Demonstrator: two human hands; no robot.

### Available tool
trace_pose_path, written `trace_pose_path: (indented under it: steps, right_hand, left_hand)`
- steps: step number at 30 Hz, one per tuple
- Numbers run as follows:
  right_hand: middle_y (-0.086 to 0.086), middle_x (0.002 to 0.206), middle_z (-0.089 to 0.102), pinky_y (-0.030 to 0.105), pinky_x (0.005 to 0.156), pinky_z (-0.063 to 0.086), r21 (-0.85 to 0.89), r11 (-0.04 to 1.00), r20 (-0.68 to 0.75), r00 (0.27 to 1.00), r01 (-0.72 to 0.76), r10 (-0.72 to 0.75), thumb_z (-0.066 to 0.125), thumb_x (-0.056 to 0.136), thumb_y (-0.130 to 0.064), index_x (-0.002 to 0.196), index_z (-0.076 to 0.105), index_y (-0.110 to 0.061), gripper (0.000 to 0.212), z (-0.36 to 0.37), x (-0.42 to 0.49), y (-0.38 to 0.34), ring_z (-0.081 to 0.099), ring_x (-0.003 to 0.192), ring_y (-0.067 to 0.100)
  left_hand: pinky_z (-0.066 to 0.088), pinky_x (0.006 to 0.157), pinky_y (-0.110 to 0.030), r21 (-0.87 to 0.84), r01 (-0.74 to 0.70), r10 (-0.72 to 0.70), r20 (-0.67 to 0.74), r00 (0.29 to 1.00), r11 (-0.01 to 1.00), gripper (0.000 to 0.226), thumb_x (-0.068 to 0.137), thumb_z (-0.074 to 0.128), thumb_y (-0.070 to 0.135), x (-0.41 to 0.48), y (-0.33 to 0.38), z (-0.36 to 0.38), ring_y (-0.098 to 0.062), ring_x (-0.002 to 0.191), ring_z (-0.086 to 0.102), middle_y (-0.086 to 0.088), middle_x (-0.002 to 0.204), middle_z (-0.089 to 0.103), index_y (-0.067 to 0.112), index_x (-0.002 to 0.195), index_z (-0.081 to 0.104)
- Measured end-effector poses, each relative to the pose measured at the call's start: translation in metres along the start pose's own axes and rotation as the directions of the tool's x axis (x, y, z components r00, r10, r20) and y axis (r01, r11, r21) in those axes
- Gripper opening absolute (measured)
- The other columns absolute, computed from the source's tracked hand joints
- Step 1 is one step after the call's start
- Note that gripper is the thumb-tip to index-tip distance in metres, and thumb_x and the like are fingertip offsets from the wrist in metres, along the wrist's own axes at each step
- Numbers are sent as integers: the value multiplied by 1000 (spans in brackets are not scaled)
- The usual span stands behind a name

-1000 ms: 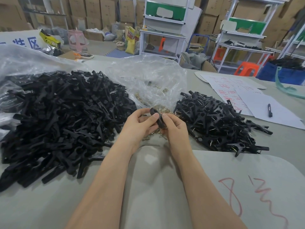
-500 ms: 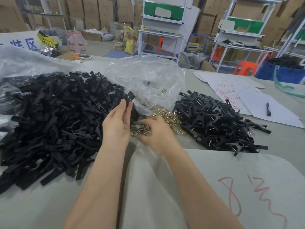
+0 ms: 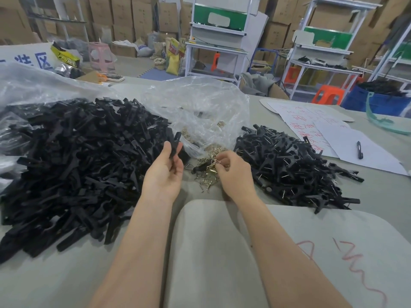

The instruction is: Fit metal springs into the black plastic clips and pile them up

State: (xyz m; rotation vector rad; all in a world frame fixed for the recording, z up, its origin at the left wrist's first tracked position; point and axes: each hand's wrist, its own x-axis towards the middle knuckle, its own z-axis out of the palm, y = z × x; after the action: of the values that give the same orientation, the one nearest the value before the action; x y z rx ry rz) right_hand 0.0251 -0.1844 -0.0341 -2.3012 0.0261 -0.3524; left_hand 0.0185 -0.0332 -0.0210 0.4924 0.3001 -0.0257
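A big heap of loose black plastic clip halves (image 3: 73, 165) covers the table's left side. A smaller pile of assembled clips with springs (image 3: 289, 167) lies at the right. Between them, brass-coloured metal springs (image 3: 205, 172) spill from a clear plastic bag (image 3: 200, 114). My left hand (image 3: 165, 172) holds two black clip halves (image 3: 174, 144) upright between thumb and fingers. My right hand (image 3: 233, 172) pinches a spring (image 3: 214, 162) just above the loose springs.
White papers with red writing (image 3: 311, 127) and a black pen (image 3: 359, 150) lie at the right rear. A grey board with red marks (image 3: 311, 252) sits at the front under my forearms. Shelving, cartons and stools stand beyond the table.
The clip held by both hands a second ago is gone from them. My left hand lifted two clip halves from the left heap, and my right hand took a spring.
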Motion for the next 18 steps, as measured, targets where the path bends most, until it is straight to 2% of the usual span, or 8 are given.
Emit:
trace_pose_path:
  steps: [3, 5, 7, 11, 14, 16, 18]
  right_hand:
    - [2, 106, 61, 17, 77, 36, -37, 999, 1, 1000, -9, 9, 53, 92, -7, 123, 56, -14, 32, -3, 2, 0, 56, 90, 15]
    - [5, 115, 61, 19, 84, 39, -51, 998, -6, 1000, -20, 20, 52, 91, -5, 123, 58, -13, 33, -6, 3, -1, 58, 98, 18]
    - [7, 115, 59, 26, 87, 45, -34, 999, -19, 1000, -24, 24, 50, 91, -5, 116, 62, -14, 29, -9, 3, -1, 61, 95, 21]
    - [0, 94, 61, 43, 88, 51, 115, 993, -60, 997, -36, 43, 53, 92, -7, 102, 62, -17, 16, -13, 2, -1, 67, 87, 27]
    - [-1, 92, 66, 39, 86, 52, 151, 988, -100, 993, -41, 56, 57, 92, -13, 101, 63, -18, 11, -14, 3, -1, 68, 84, 23]
    - [-1, 90, 68, 31, 78, 54, 204, 978, -113, 991, -47, 71, 58, 92, -14, 97, 62, -21, 9, -16, 4, -1, 69, 78, 16]
    - [-1, 79, 69, 29, 72, 53, 260, 963, -89, 991, -76, 102, 59, 91, -19, 89, 60, -24, 5, -18, 4, -3, 69, 70, 11]
  left_hand:
    - [54, 63, -12, -11, 42, -41, 28, 999, 999, 11, 92, 59, 12, 0, 0, 2, -7, 89, 63, -10, 105, 68, 3, 97, 63]
    - [57, 70, -16, -14, 82, -81, 49, 996, 997, 12, 91, 60, 8, -2, 0, 3, -13, 96, 65, -16, 106, 67, -2, 96, 62]
    - [57, 74, -20, -29, 109, -107, 64, 992, 994, 12, 90, 60, 7, -4, 0, 5, -18, 98, 66, -19, 97, 68, -4, 94, 61]
    - [58, 71, -22, -30, 140, -136, 92, 986, 990, 13, 93, 58, 10, -5, -2, 5, -15, 83, 65, -19, 88, 70, -3, 94, 58]
    - [59, 68, -21, -18, 149, -146, 89, 985, 989, 16, 93, 57, 11, -4, -3, 4, -14, 77, 66, -18, 88, 70, -5, 95, 60]
    - [59, 66, -21, -11, 150, -148, 88, 985, 989, 17, 93, 58, 12, -4, -4, 4, -13, 74, 66, -17, 88, 71, -5, 95, 60]
    - [59, 66, -21, -6, 153, -152, 91, 984, 988, 17, 93, 58, 12, -3, -4, 3, -13, 73, 67, -16, 87, 72, -5, 96, 61]
